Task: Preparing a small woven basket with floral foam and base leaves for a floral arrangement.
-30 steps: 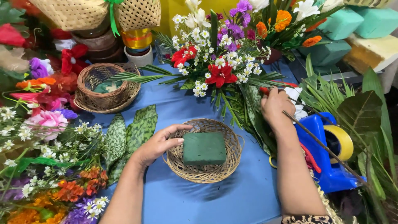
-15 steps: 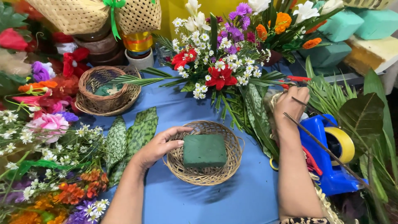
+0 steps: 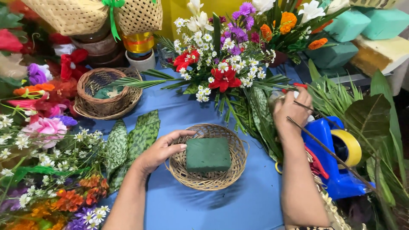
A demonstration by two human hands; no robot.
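1. Your left hand (image 3: 159, 151) rests on the left rim of the shallow wicker basket (image 3: 207, 162), fingers loosely spread and curled over the edge, thumb lying toward the foam.
2. The basket sits on the blue tabletop (image 3: 187, 204) just in front of you, and a dark green floral foam block (image 3: 208, 154) lies flat in its middle.
3. Your right hand (image 3: 292, 108) is raised to the right of the basket, closed around something small with red handles (image 3: 300, 85) showing at the top; I cannot tell exactly what it is.
4. That hand hovers over long patterned leaves (image 3: 260, 115) lying between the basket and the blue tape dispenser (image 3: 336, 170), which carries a yellow roll of tape (image 3: 347, 147).
5. A thin brown stick (image 3: 328, 149) crosses in front of the dispenser.
6. Behind the basket lies a bunch of red, white and purple flowers (image 3: 221, 64).
7. To your left, two speckled green leaves (image 3: 130, 140) lie just beside your left wrist, with loose blossoms (image 3: 47, 127) beyond them.
8. A deeper brown wicker basket (image 3: 104, 93) stands at the back left, well apart from your hands.
9. Green foam bricks (image 3: 353, 25) are stacked at the far right.
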